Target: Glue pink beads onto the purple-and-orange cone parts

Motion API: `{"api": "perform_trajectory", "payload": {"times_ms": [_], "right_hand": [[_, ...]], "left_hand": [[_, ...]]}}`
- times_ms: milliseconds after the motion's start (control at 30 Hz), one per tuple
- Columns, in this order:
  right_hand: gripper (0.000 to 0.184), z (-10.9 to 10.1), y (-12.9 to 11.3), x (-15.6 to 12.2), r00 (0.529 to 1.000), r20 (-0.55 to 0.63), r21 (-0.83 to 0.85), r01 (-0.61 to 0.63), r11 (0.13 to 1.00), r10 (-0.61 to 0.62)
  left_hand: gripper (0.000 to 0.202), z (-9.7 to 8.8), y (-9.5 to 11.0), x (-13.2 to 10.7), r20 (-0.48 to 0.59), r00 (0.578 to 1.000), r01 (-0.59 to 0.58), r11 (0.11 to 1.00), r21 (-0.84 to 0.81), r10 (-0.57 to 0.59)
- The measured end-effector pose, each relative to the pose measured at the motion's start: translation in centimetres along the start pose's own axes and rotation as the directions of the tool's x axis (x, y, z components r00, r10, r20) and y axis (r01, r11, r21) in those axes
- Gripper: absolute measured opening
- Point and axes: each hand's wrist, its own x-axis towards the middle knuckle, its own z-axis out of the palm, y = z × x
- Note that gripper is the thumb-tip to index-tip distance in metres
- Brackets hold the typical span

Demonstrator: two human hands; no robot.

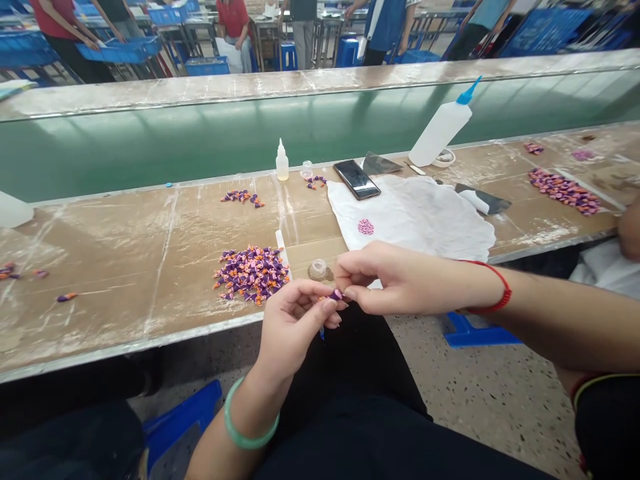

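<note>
Between the thumb and fingers of my left hand (295,320) is a small purple, pink and orange figurine (336,294). My right hand (385,277) meets it from the right, thumb and forefinger pinched at the figurine's end; whether a tiny part sits in that pinch is too small to tell. Just behind my hands stands a small clear jar (318,268). To the left lies a heap of similar figurines (251,275) beside a white strip (283,250). A cluster of tiny pink pieces (365,227) rests on the white cloth (425,213).
Along the bench's back are a small dropper bottle (282,162), a phone (357,179), a large tilted white bottle (441,130) and a tape roll (444,158). Beyond runs a green conveyor belt (200,140). More figurines (564,191) lie right, near another person's hand (629,230).
</note>
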Motion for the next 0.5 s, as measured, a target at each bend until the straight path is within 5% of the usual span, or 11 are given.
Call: {"api": "perform_trajectory", "payload": {"times_ms": [500], "right_hand": [[0.012, 1.4, -1.3, -1.1, 0.984, -0.155, -0.215, 0.053, 0.975, -0.087]], "left_hand": [[0.037, 0.8, 0.6, -0.5, -0.039, 0.997, 0.063, 0.994, -0.088, -0.067]]}}
